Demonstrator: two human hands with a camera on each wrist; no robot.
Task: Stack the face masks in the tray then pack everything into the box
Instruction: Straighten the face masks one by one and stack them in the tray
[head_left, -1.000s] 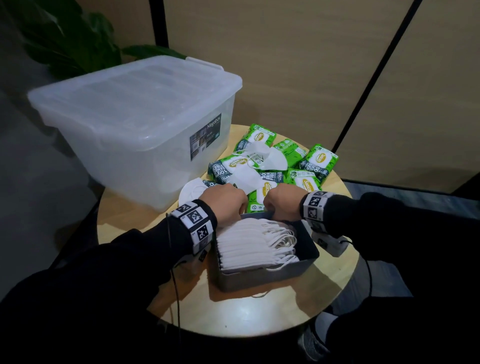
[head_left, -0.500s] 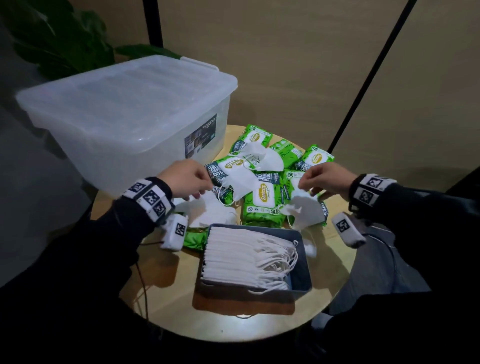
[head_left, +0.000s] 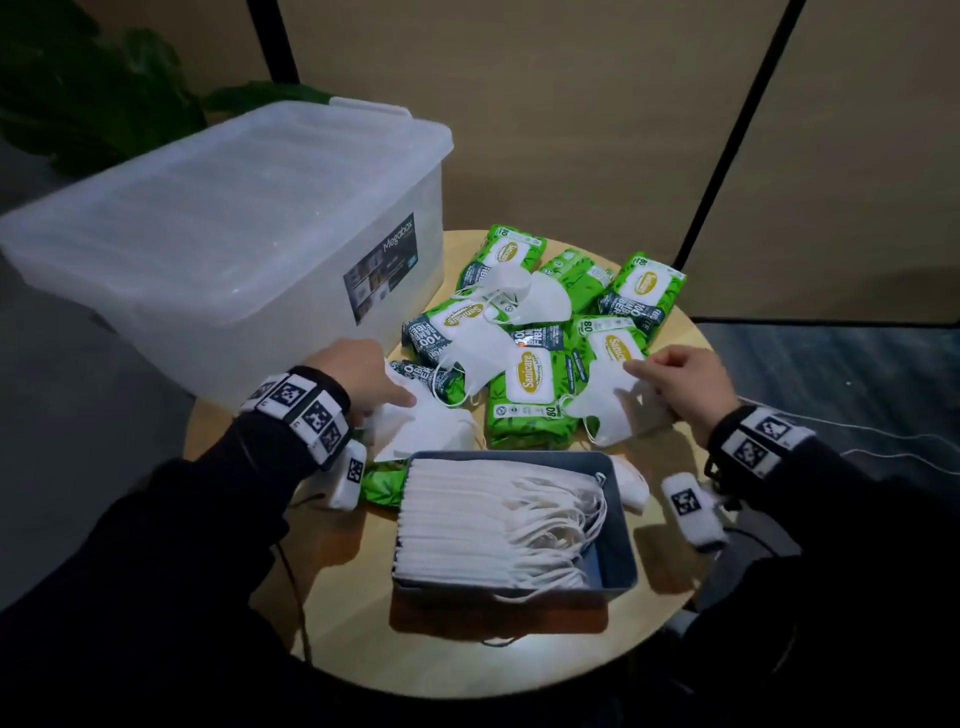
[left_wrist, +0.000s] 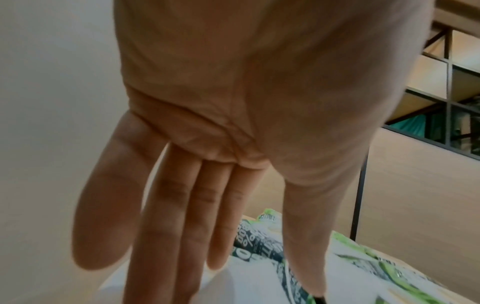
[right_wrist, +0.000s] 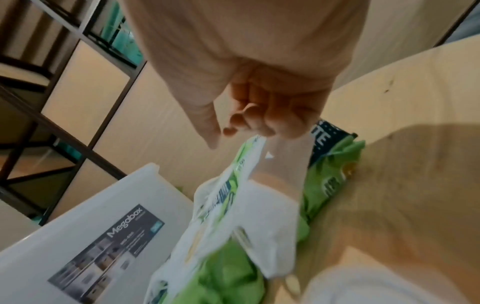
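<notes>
The left hand lies flat, fingers straight, on a loose mask behind the tray of stacked masks, while the right hand pinches another mask hanging below its curled fingers, beside the wipes.

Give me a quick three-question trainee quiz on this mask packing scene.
1. True or false: the box has its lid on.
2. What does the right hand hold? A) a wipes pack B) a mask C) the tray
3. Fill in: the stacked masks lie in the grey ____.

Key:
1. True.
2. B; its fingers pinch the mask's edge beside the wipes packs.
3. Tray. The left hand meanwhile rests flat on another loose mask.
</notes>
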